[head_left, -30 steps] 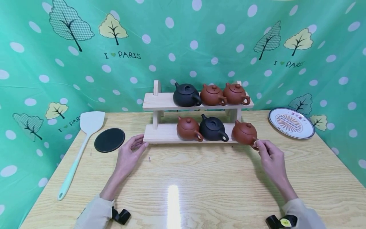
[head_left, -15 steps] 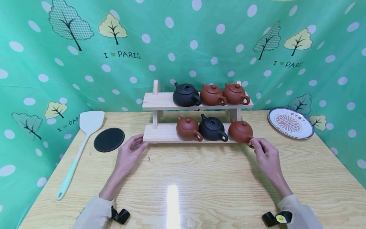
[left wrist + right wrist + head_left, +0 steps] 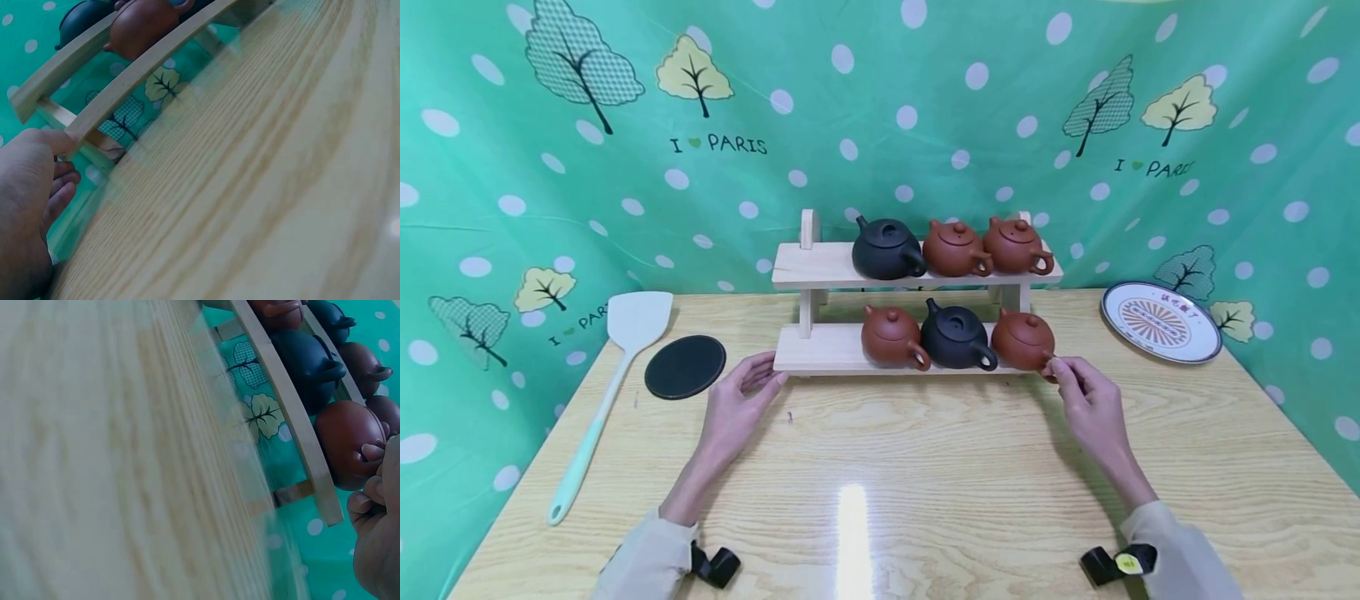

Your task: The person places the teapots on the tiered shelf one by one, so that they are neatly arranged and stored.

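Observation:
A two-tier wooden shelf [image 3: 820, 350] stands at the back of the table. By its handle, my right hand [image 3: 1090, 407] pinches a reddish-brown teapot [image 3: 1022, 339] at the right end of the lower board; the fingers cover most of that handle. Right beside it sits a black teapot [image 3: 957, 337], then another brown teapot [image 3: 891, 336]. My left hand [image 3: 736, 410] grips the left end of the lower board, thumb at the front corner and fingers behind, as the left wrist view shows with the board end [image 3: 84, 128].
On the upper board are a black teapot [image 3: 887, 250] and two brown teapots [image 3: 953, 250]. A spatula [image 3: 602, 408] and a round black coaster [image 3: 685, 367] lie at left. A patterned plate [image 3: 1161, 322] is at right, near the green curtain [image 3: 880, 150].
My right hand has moved left with the brown teapot, bringing it close to the black teapot on the lower board. The left hand keeps its hold on the shelf.

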A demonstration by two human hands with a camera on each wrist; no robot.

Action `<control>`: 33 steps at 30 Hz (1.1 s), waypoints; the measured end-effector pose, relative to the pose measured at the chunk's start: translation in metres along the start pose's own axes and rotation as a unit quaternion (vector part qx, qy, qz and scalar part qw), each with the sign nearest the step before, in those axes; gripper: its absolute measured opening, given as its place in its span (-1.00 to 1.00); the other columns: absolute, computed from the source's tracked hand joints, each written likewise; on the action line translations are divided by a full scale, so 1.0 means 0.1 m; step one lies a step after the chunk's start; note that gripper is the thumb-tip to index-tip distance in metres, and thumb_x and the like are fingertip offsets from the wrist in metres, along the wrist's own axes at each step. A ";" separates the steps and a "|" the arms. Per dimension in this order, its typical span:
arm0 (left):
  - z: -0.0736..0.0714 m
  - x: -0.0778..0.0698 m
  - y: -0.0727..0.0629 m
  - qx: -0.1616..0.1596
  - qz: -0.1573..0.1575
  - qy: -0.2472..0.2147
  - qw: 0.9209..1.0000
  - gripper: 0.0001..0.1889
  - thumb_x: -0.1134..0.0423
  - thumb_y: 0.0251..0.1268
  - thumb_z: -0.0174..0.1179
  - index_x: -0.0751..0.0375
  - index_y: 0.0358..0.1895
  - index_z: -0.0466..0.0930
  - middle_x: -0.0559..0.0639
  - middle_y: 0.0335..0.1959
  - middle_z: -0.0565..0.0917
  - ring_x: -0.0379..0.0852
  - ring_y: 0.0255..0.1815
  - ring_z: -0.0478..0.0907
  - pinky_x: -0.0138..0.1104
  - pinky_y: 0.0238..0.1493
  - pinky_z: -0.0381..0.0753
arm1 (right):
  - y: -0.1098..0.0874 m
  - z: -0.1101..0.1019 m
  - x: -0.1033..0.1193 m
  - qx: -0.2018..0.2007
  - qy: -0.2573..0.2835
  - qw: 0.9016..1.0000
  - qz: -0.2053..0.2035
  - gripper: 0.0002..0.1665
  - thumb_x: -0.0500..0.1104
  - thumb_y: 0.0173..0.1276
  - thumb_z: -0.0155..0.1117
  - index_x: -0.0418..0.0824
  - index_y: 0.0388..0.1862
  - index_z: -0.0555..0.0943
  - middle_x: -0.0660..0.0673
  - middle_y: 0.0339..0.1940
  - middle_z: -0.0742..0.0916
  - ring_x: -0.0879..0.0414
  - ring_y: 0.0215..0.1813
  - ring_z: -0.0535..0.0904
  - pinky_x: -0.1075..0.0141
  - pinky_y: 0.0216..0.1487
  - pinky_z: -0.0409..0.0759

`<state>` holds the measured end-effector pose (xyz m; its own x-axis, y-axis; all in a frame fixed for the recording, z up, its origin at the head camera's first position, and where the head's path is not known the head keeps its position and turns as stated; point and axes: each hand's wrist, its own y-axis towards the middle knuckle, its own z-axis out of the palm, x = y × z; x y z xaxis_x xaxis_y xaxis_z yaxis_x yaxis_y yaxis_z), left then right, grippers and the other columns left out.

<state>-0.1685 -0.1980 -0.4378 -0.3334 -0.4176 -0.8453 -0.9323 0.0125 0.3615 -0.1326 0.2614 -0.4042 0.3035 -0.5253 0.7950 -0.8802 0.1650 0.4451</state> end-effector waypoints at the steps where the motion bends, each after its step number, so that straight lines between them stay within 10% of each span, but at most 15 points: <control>1: 0.00 0.00 0.00 0.000 0.001 0.000 1.000 -0.57 0.25 0.48 0.33 0.42 0.27 0.57 0.31 0.12 0.70 0.16 0.13 0.68 -0.58 0.13 0.58 | 0.00 0.01 0.00 0.001 0.001 1.000 0.001 -0.77 -0.31 0.63 0.12 -0.39 -0.14 0.71 0.15 -0.35 0.70 0.21 -0.47 0.39 0.46 -0.57 0.35; 33: -0.01 -0.01 0.00 0.004 -0.015 -0.004 1.000 -0.56 0.19 0.48 0.34 0.38 0.27 0.58 0.26 0.13 0.71 0.11 0.14 0.68 -0.52 0.15 0.61 | 0.02 0.03 -0.01 0.013 0.028 1.000 -0.005 -0.74 -0.29 0.64 0.13 -0.42 -0.13 0.71 -0.16 -0.19 0.79 0.31 -0.19 0.63 0.60 -0.23 0.57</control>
<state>-0.1683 -0.1985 -0.4369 -0.3063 -0.4098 -0.8592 -0.9431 0.0078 0.3325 -0.1362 0.2594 -0.4053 0.3320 -0.4790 0.8126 -0.8860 0.1374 0.4429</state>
